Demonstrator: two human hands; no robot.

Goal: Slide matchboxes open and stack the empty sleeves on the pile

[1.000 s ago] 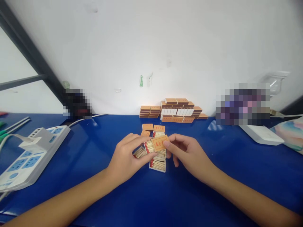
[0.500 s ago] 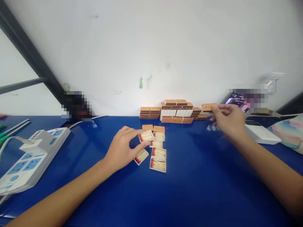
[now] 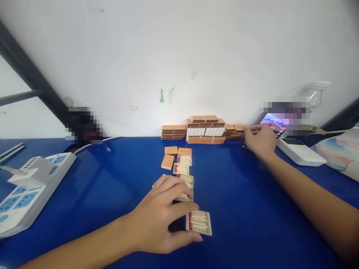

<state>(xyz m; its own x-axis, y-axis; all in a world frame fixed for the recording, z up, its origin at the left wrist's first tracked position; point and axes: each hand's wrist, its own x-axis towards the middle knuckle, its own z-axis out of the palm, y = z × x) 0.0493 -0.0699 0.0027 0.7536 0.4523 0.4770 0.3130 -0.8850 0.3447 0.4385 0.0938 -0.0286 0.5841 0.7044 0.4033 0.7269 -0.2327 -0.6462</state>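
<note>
My left hand [image 3: 165, 213] is low over the front of a column of open matchbox trays. Its thumb and index finger pinch the near and far edges of one white tray of red-headed matches [image 3: 200, 223]. Behind it run several more filled trays, such as this tray [image 3: 184, 161], with the nearer ones partly hidden by my fingers. To the right, my right hand [image 3: 260, 139] pinches a closed orange matchbox [image 3: 240, 128] on the low end of the matchbox stack [image 3: 206, 131]. Loose closed matchboxes [image 3: 167, 162] lie left of the column.
Everything rests on a blue tabletop [image 3: 235, 209] against a white wall. A white power strip [image 3: 42, 194] with a plugged-in adapter stands left. At right are a lit phone [image 3: 273, 124], a white device [image 3: 303, 152] and a pastel-patterned item [image 3: 342, 151].
My left hand has brought a filled tray toward me to the near end of the column. My right hand has set its matchbox against the stack's right end. The view has shifted slightly.
</note>
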